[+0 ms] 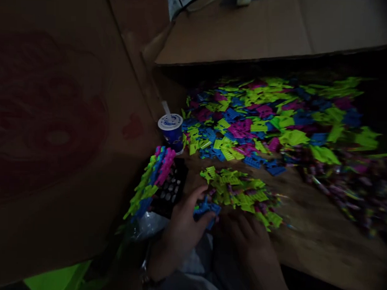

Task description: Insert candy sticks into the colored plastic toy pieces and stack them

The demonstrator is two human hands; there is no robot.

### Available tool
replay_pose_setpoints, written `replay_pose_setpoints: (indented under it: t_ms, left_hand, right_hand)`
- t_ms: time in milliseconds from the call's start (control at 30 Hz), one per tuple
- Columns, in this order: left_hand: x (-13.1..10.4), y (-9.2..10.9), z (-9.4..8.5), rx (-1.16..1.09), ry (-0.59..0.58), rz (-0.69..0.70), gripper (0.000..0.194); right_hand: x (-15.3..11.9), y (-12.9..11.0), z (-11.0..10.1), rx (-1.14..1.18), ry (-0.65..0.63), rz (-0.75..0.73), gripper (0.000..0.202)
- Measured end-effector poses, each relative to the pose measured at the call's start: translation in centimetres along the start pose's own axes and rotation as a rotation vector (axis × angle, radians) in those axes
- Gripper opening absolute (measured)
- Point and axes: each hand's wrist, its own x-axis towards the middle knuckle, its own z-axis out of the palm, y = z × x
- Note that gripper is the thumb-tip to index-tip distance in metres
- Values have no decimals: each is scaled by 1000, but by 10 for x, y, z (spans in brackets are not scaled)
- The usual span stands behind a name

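My left hand (187, 219) is curled round a blue plastic piece (208, 210), thumb on the near side and fingers on the far side. Just beyond lies a small pile of yellow-green plastic pieces (236, 189), with thin dark pinkish items among them. My right hand (250, 238) is low at the table's near edge, beside that pile. Its fingertips are dim and blurred, so whether it holds anything cannot be made out. Left of my left hand, a black tray with round holes (169, 188) carries a stacked row of yellow-green, blue and pink pieces (152, 177).
A lidded blue cup with a straw (173, 133) stands behind the tray. A large heap of coloured plastic pieces (261, 117) spreads under a cardboard flap (235, 36). Small wrapped items (347, 192) are heaped at right. A cardboard wall (63, 128) rises at left.
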Motion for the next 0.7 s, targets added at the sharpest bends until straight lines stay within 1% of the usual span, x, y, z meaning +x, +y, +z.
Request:
replay_pose_setpoints:
  t_ms: [33,100,133,200,233,267,300,333,400,467,533,600,700]
  left_hand:
    - [-6,0,-6,51,23,32,49]
    - [-14,2,-22,166,82,116,43]
    - [-16,3,-33,233,139,157,41]
    - [-15,5,-61,370,314,191,38]
    - [-11,5,-76,417,432,172,37]
    - [-7,3,-91,442,509,124,38]
    - [-2,-1,-104,436,556,63,40]
    - [4,-6,-115,397,554,-10,43]
    - [13,-17,-130,247,462,-136,51]
    - [20,-28,-134,101,329,-205,62]
    - [24,-33,-131,49,241,-221,75]
    - [27,-32,-126,114,210,-205,83]
    - [33,-22,-119,319,224,-183,83]
  right_hand:
    - [5,-5,3,-40,-27,5,26]
    - [18,-17,10,-39,-58,41,23]
    - [26,-22,14,-16,-65,59,23]
    - [41,-30,22,19,-65,88,22]
    - [47,-32,27,25,-64,108,21]
    - [52,-33,32,29,-68,130,19]
    - [57,-34,36,35,-70,150,16]
    - [60,-34,39,48,-72,171,14]
    - [64,-33,43,99,-84,215,12]
    - [63,-32,44,157,-84,269,13]
    - [60,-29,43,211,-46,348,15]
    - [55,-27,42,273,11,436,11]
    - [50,-31,43,436,25,513,4]
